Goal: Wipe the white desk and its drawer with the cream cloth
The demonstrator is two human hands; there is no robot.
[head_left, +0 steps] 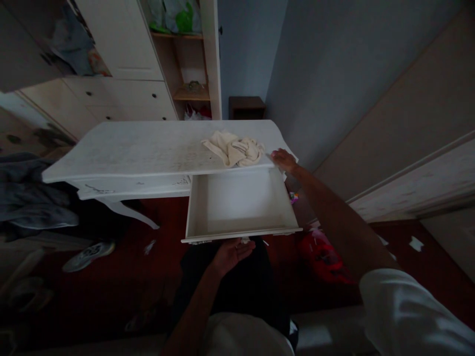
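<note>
A white table [148, 143] with worn, smudged patches on its top has one drawer [241, 200] pulled out, and nothing shows inside it. On the tabletop, behind the drawer, lies a crumpled cream cloth [237, 148]. My left hand [230, 254] is under the drawer's front edge at the knob, palm up, its fingers stretched out and holding nothing. At the table's right front corner rests my right hand [284, 159], just right of the cloth; what its fingers hold, if anything, is too small to make out.
Behind the table stand a white cabinet [122, 94] and an open shelf [191, 93] with bags. Grey clothes [33, 198] are heaped at the left, with a shoe [89, 256] on the floor. A red bag [324, 259] lies at the right, near a wall.
</note>
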